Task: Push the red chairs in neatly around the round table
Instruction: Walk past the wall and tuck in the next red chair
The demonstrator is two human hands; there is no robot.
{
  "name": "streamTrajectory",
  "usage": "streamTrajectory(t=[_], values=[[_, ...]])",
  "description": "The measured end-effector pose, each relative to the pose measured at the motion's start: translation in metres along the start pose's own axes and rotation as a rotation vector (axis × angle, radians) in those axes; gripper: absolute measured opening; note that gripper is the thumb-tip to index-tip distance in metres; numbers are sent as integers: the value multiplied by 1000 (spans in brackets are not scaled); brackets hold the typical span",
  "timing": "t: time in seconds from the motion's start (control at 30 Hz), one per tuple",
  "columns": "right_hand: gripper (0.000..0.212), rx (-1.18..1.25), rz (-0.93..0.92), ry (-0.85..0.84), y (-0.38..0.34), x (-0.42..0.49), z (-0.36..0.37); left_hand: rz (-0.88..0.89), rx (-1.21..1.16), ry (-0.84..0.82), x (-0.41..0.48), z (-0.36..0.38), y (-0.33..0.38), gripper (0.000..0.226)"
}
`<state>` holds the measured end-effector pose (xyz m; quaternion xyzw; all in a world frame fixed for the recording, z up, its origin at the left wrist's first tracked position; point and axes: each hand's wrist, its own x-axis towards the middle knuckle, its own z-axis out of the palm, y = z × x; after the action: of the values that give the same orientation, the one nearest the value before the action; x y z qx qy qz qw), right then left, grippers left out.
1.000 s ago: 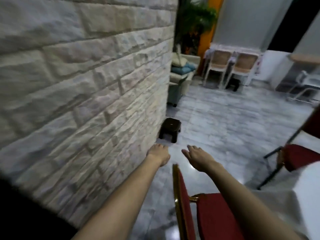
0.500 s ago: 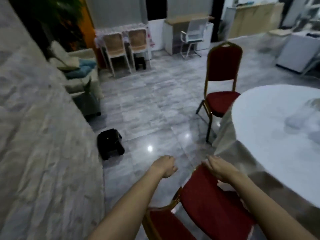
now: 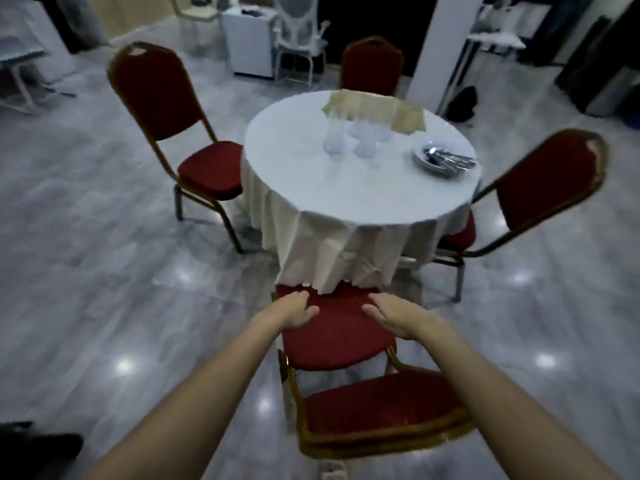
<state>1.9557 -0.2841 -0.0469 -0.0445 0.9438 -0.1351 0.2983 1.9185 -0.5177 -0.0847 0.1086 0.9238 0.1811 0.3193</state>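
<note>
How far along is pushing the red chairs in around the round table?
Nothing looks finished. In hand: the near chair, seat edge just under the tablecloth, both hands over its seat. Left: the left chair stands clear of the table; the right chair sits angled; the far chair is mostly hidden.

Two bare forearms, no sleeves, watch, rings or gloves visible on either; left hand [image 3: 294,311] and right hand [image 3: 401,317] both bare with short plain nails, rest of the body out of view.
</note>
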Motion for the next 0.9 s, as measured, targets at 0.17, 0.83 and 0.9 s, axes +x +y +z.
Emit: streamTrajectory(t=[0.17, 0.83, 0.9], values=[[49, 144, 120, -55, 41, -103, 41, 191, 78, -171, -10, 56, 40, 55], [93, -259, 222, 124, 88, -155, 62, 895, 358, 46, -103, 107, 71, 63], [98, -224, 217, 195, 90, -153, 69, 899, 360, 62, -100, 108, 71, 61]])
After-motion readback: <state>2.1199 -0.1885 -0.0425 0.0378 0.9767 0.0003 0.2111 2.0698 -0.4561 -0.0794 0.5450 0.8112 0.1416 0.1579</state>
